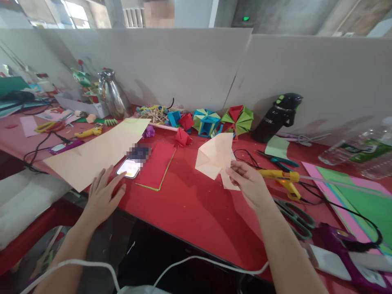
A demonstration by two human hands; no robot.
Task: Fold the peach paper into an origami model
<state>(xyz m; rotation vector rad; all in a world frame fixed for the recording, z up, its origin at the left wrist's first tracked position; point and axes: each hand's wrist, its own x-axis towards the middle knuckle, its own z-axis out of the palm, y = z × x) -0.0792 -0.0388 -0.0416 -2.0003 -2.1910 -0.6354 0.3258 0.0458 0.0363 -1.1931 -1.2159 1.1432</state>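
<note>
My right hand [247, 181] pinches a folded cream sheet of paper [216, 157] by its lower right corner, holding it over the red table. Creases run across this sheet. Beneath it, partly covered, lies another pale piece of paper [229, 181]. With fingers spread, my left hand [105, 196] rests at the table's front edge, its thumb touching or just above the lit screen of a phone [128, 168]. The phone's upper part is blurred out. Beside the phone is a stack of red paper [159, 163] with a green edge, and behind my left hand a long cream sheet [92, 159].
Folded paper models [206, 121] stand near the grey partition, with a black bottle [275, 116] to their right. A yellow glue gun [283, 177], scissors [295, 218] and coloured sheets [352, 192] lie on the right. A steel jug [113, 96] stands at the back left.
</note>
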